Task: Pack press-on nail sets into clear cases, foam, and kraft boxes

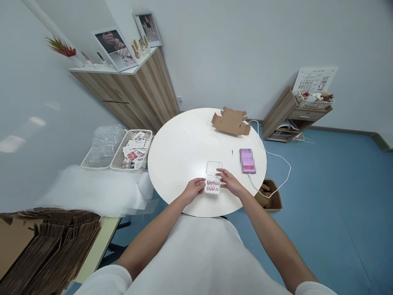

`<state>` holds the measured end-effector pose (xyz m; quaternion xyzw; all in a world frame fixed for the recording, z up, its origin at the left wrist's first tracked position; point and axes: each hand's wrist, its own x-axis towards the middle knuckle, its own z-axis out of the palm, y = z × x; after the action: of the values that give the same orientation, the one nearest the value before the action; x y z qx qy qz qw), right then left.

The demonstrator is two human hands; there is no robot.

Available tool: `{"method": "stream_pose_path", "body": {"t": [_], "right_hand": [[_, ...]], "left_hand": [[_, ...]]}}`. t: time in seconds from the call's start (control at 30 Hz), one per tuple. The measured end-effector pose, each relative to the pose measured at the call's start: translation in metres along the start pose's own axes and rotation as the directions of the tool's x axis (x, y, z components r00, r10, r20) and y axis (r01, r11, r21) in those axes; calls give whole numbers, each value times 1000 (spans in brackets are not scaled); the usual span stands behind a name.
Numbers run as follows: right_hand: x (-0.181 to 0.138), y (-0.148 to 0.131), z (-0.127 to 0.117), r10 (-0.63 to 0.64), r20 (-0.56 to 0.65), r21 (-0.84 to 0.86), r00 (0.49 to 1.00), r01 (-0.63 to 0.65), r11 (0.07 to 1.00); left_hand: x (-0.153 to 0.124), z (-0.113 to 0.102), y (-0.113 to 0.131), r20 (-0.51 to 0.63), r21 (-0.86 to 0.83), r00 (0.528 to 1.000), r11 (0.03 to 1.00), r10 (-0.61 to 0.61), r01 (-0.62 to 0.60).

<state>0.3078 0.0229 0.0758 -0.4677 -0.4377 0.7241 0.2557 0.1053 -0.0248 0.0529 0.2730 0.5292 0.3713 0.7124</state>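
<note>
Far left and low, a dense row of flattened cardboard [52, 254]. Just beyond, white packing sheets [98, 188]. Then a basket of clear plastic boxes [107, 141] and, right beside it, a white basket [149, 149] heaped with printed cards [135, 147]. Behind, a wood-grain cabinet [110, 92] with picture frames [116, 49] on top.

In the middle, a round white bench [178, 155]. Near its close edge, the left hand [194, 189], pinching the left edge of a clear case [211, 192] between thumb and fingers. Immediately right of those fingertips, touching them, the case itself: lid [214, 167] open on the far side, two rows of glossy nail tips [212, 182] inside. Resting or slightly raised, cannot tell.

On the case's right side, the right hand [229, 182], fingers apart, upper ones by the lid's lower corner, lower ones at the tray's right edge; gripping or merely touching, cannot tell.

Toward the far edge, an unfolded brown carton [231, 121]. Right of the right hand, well apart from the case, a phone [247, 161] with a white cable [290, 166] looping off the bench. Below, a brown box [280, 200]. At far right, a wooden shelf unit [278, 110].
</note>
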Motion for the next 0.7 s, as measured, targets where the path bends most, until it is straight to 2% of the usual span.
{"method": "stream_pose_path", "body": {"t": [0.1, 0.2, 0.43, 0.57, 0.7], "right_hand": [[-5, -1, 0, 8, 19, -12, 1000, -7, 1000], [-9, -1, 3, 7, 42, 46, 999, -9, 999], [-12, 10, 7, -12, -19, 76, 1000, 13, 997], [-10, 15, 9, -79, -60, 78, 995, 83, 993], [-7, 20, 16, -140, -126, 67, 982, 149, 987]], "left_hand": [[1, 0, -1, -21, -6, 1000, 1000, -3, 3], [1, 2, 0, -36, -26, 999, 999, -29, 28], [-4, 11, 3, -15, -79, 999, 997, -28, 27], [-11, 14, 6, 30, 7, 999, 1000, -14, 14], [-14, 15, 4, -8, 103, 1000, 994, 28, -27]]}}
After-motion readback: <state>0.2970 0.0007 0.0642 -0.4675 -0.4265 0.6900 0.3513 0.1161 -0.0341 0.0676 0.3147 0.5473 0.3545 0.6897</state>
